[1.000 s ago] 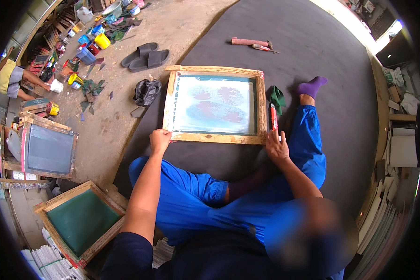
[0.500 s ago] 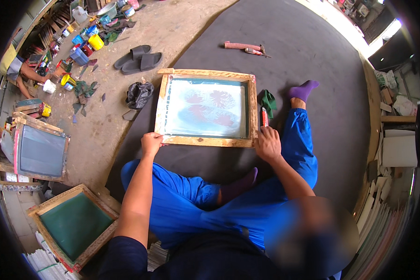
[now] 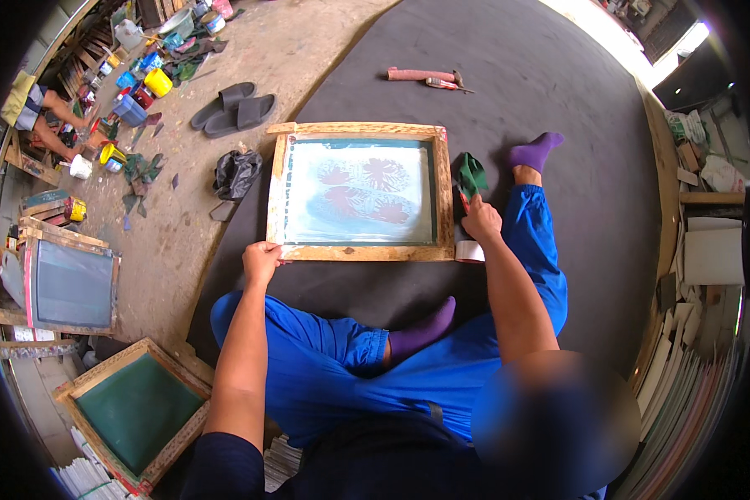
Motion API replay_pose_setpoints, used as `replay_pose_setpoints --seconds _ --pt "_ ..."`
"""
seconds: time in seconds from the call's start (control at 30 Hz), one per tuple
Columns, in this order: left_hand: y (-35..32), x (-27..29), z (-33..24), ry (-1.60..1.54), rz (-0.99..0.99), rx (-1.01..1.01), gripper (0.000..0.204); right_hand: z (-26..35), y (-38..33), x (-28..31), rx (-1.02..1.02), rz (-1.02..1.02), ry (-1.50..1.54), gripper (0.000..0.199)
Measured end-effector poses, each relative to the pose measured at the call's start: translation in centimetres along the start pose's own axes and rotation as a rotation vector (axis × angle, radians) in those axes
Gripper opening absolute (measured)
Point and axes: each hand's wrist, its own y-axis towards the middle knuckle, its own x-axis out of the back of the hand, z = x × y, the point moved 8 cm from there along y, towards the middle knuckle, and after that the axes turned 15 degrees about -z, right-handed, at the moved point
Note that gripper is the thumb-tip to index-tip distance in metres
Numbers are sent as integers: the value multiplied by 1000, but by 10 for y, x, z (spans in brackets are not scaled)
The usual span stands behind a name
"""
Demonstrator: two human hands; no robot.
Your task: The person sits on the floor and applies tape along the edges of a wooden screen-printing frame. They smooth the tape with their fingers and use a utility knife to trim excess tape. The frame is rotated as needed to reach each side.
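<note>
Left grip [image 3: 261, 260] on wooden screen frame [image 3: 359, 249] corner

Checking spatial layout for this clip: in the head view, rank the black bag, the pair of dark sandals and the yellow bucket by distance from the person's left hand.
From the left hand:
1. Black bag, just beyond it, left of the frame.
2. Dark sandals, farther up on the concrete.
3. Yellow bucket, farthest, upper left among the paint pots.
</note>
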Motion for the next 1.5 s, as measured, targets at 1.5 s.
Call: replay_pose_setpoints --seconds 1.5 --pt "9 -5 11 -8 16 10 15 40 -191 37 -75 85 230 59"
